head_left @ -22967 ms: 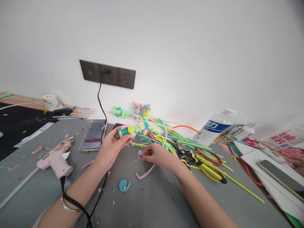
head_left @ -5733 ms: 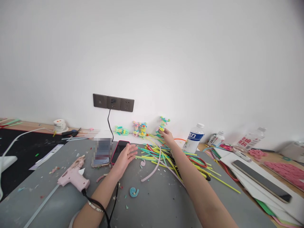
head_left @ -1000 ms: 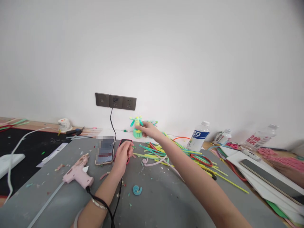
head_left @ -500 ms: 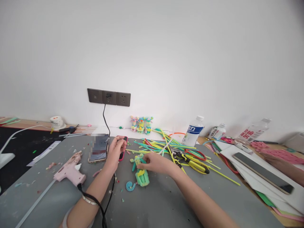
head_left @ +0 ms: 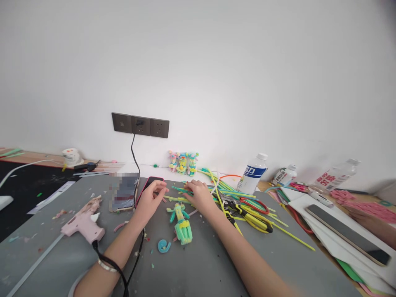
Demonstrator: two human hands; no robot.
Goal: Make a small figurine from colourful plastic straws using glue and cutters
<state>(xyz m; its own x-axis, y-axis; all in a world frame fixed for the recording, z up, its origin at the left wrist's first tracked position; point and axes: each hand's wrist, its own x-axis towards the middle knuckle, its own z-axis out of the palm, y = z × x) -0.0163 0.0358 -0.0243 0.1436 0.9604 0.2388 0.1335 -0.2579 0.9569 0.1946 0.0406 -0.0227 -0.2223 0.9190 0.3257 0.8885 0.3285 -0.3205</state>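
A small figure [head_left: 182, 225] of green, yellow and teal pipe cleaners lies on the grey mat [head_left: 198, 268], apart from both hands. My right hand [head_left: 201, 198] is beyond it, its fingers closed around a teal pipe cleaner [head_left: 177, 189] at the left end of the pile. To the left, my left hand [head_left: 151, 200] hovers beside a pink-edged phone [head_left: 151, 181], fingers curled toward the thumb; anything between them is too small to make out. A blue coil [head_left: 163, 246] rests left of the figure.
A pink glue gun [head_left: 85, 222] with its cord lies at left, near another phone [head_left: 125, 192]. Yellow-handled pliers [head_left: 255, 220] and a bottle [head_left: 252, 175] are at right. Finished-looking figures [head_left: 182, 163] stand against the wall. Another person's hand [head_left: 365, 218] shows far right.
My right hand has let go of the figure, which now lies on the mat, and moved up to the pipe cleaners. My left hand stays near the phone.
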